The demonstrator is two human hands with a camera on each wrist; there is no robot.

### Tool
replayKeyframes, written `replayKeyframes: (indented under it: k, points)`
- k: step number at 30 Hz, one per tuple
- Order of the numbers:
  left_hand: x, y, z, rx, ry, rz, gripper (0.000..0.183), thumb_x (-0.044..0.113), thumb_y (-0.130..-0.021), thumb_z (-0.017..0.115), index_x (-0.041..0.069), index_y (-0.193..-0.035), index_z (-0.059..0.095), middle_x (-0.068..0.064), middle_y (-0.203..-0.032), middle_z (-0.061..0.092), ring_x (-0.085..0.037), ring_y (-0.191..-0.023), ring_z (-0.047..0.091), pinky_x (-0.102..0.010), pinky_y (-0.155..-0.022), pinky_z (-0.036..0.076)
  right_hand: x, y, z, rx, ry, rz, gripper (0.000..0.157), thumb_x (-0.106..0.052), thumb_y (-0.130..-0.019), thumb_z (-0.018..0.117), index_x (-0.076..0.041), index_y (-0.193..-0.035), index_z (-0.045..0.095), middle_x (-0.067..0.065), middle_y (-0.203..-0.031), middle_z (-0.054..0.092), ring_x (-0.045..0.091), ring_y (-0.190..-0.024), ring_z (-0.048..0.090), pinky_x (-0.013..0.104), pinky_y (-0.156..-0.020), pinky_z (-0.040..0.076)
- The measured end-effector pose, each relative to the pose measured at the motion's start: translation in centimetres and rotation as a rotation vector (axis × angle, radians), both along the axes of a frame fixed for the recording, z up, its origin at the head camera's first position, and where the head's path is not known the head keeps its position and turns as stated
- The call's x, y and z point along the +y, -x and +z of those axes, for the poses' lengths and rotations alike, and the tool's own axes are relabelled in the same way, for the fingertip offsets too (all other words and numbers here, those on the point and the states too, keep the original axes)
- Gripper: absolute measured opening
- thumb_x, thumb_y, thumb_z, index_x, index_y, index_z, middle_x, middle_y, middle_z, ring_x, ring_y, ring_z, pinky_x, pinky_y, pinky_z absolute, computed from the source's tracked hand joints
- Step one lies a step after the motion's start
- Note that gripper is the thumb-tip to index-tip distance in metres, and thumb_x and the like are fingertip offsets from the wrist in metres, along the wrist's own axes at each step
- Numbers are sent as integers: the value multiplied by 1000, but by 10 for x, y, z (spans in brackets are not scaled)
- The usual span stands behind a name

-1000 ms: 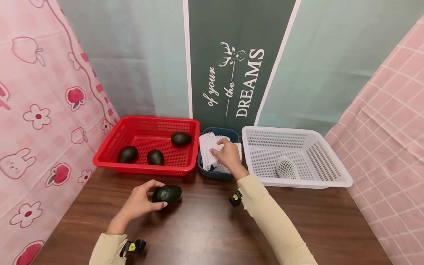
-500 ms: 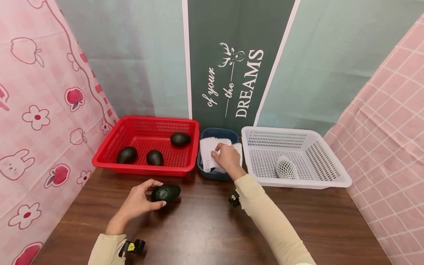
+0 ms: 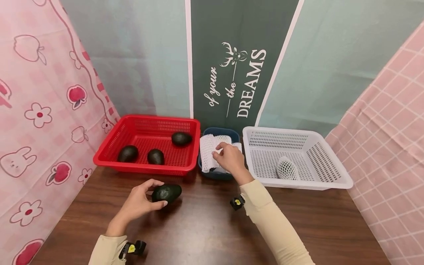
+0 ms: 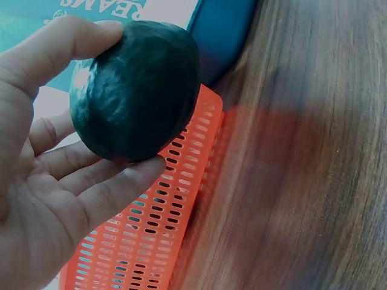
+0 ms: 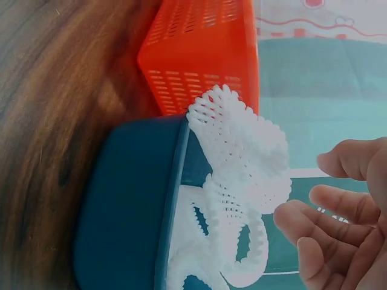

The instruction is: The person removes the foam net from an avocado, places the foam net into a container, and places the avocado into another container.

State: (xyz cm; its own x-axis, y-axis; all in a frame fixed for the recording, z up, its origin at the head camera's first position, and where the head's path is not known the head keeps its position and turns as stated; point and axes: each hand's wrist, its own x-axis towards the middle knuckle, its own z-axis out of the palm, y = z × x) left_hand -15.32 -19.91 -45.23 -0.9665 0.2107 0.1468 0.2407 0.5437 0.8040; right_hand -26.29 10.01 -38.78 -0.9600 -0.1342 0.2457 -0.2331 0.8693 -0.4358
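Note:
My left hand (image 3: 140, 198) grips a dark green avocado (image 3: 167, 193) just above the table, in front of the red basket. Thumb and fingers lie round the avocado (image 4: 136, 90) in the left wrist view. My right hand (image 3: 230, 157) hovers over a small dark blue bin (image 3: 215, 175) holding white foam net sleeves (image 3: 207, 152). Seen from the right wrist, the fingers of this hand (image 5: 347, 223) are loosely bent and apart from the nearest net sleeve (image 5: 248, 151), with nothing visible between them.
A red basket (image 3: 142, 168) with 3 avocados stands at the left, beside the blue bin. Right of the bin, a white basket (image 3: 318, 184) contains an avocado in a foam net (image 3: 287, 169). Fabric hangs behind and at both sides of the wooden table (image 3: 198, 228).
My right hand has shifted slightly over the blue bin, and the net sleeves below it lie a little differently. The left hand keeps its grip on the avocado with hardly any movement.

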Motion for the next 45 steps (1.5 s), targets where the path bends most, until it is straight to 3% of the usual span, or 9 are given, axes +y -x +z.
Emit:
replayKeyframes:
  k: [4, 7, 9, 14, 19, 28, 35, 45]
  points:
    - [1, 2, 0, -1, 3, -8, 49, 22, -65, 85, 15, -107, 62, -4, -99, 63, -24, -82, 61, -31, -63, 51, 3, 0, 2, -32, -8, 14, 24, -30, -83, 64, -13, -99, 67, -1, -74, 64, 19, -68, 58, 36, -56, 46]
    - [2, 2, 0, 26, -12, -5, 49, 21, -64, 86, 16, -107, 62, -3, -99, 63, -24, -81, 61, -32, -62, 52, 6, -1, 1, -63, -20, 76, 26, -28, -83, 66, -11, -103, 66, 5, -82, 65, 22, -74, 60, 38, -62, 47]
    - [4, 2, 1, 79, -29, 1, 50, 18, -63, 86, 16, -107, 62, -2, -100, 62, -23, -79, 60, -33, -61, 52, 7, -2, 1, -79, -44, 150, 30, -26, -82, 67, -9, -107, 64, 9, -89, 65, 24, -80, 60, 39, -68, 48]
    - [8, 7, 7, 296, -63, 33, 54, 10, -60, 87, 12, -108, 62, 2, -102, 61, -15, -82, 57, -31, -57, 53, 6, -8, 7, -109, -162, 320, 44, -25, -81, 70, -6, -118, 58, 14, -103, 60, 26, -93, 58, 41, -80, 47]
    - [12, 17, 15, 413, -46, 82, 56, 9, -57, 87, 11, -108, 63, 5, -99, 62, -11, -83, 55, -27, -61, 50, 1, -14, 16, -118, -229, 366, 47, -26, -79, 71, -7, -120, 58, 14, -107, 57, 27, -97, 55, 42, -81, 46]
    - [15, 31, 25, 409, -43, 152, 56, 12, -60, 87, 9, -110, 63, -1, -101, 63, -13, -87, 53, -30, -69, 47, -8, -13, 18, -119, -247, 374, 47, -27, -78, 72, -9, -120, 59, 13, -109, 57, 26, -99, 54, 41, -82, 47]
    - [20, 43, 31, 387, -63, 190, 56, 15, -64, 86, 6, -114, 62, -8, -109, 61, -20, -93, 55, -45, -76, 48, -15, -13, 20, -81, -268, 367, 46, -28, -77, 72, -10, -118, 61, 12, -108, 57, 26, -98, 54, 42, -79, 48]
    - [29, 63, 35, 393, -27, 216, 55, 18, -65, 86, 6, -113, 62, -10, -105, 60, -23, -91, 55, -44, -75, 47, -25, -14, 21, -73, -306, 383, 45, -29, -79, 71, -11, -119, 61, 11, -109, 56, 26, -97, 55, 45, -75, 48]
